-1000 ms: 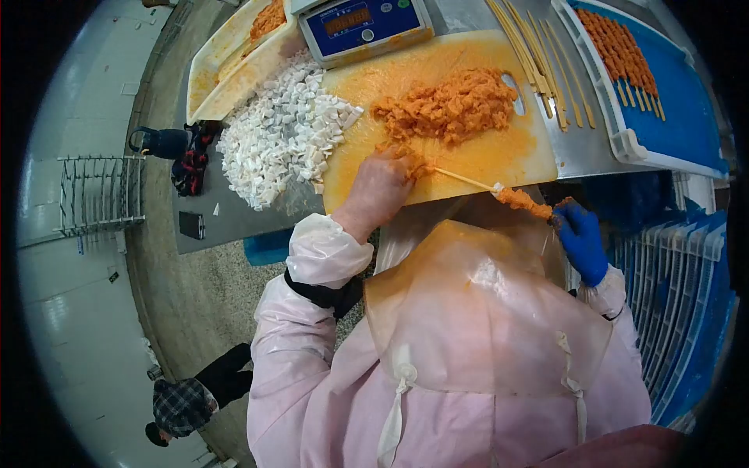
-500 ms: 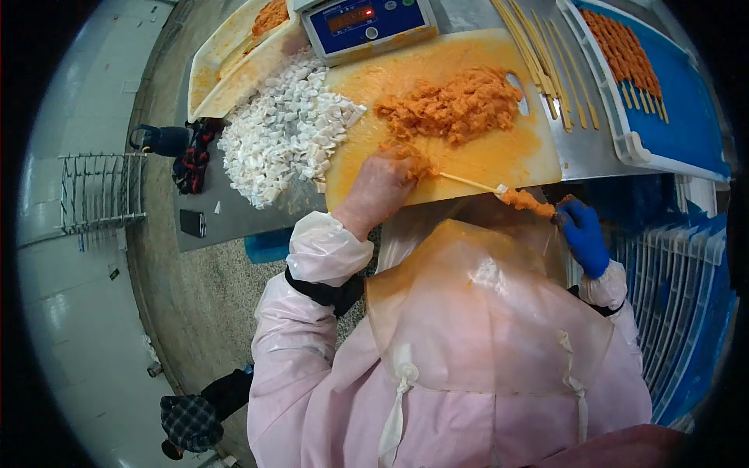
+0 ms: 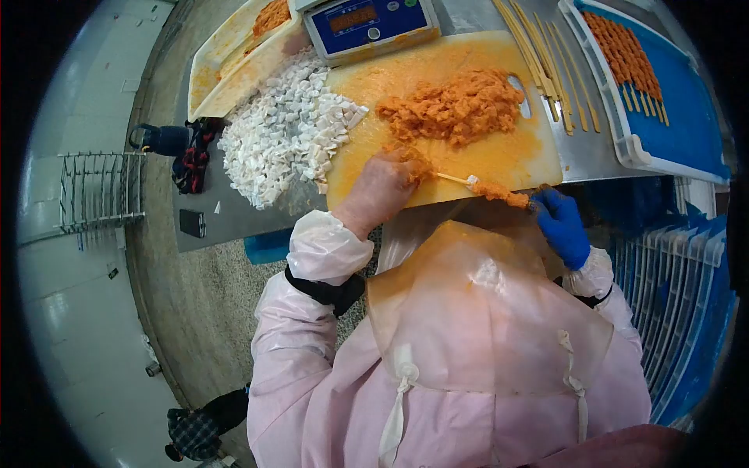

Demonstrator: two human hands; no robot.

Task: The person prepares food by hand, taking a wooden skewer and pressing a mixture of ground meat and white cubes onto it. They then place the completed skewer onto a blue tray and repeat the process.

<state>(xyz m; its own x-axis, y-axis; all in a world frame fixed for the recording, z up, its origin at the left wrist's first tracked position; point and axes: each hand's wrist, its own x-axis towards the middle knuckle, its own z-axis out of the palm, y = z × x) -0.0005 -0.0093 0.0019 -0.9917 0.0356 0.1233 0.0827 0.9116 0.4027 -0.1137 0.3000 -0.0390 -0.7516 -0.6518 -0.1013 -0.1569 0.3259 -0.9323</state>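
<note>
One skewer (image 3: 485, 189) is held; loaded skewers (image 3: 622, 56) occupy the tray (image 3: 680, 93).

A metal table (image 3: 238, 226) carries a stained cutting board (image 3: 542, 156) in the middle, a scale (image 3: 370, 33) on the far side, white chunks (image 3: 285, 140) heaped left, wooden sticks (image 3: 548, 66) right, and a flat dark object (image 3: 192, 223) near left.

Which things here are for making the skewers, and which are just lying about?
For the job:
- part-covered skewer
- orange mixture
- white pieces
- chopping board
- bare sticks
- loaded skewers
- tray
- probably the scale

Seemingly just lying about:
- dark container with a handle
- red-and-black bundle
- dark phone-like thing
</note>
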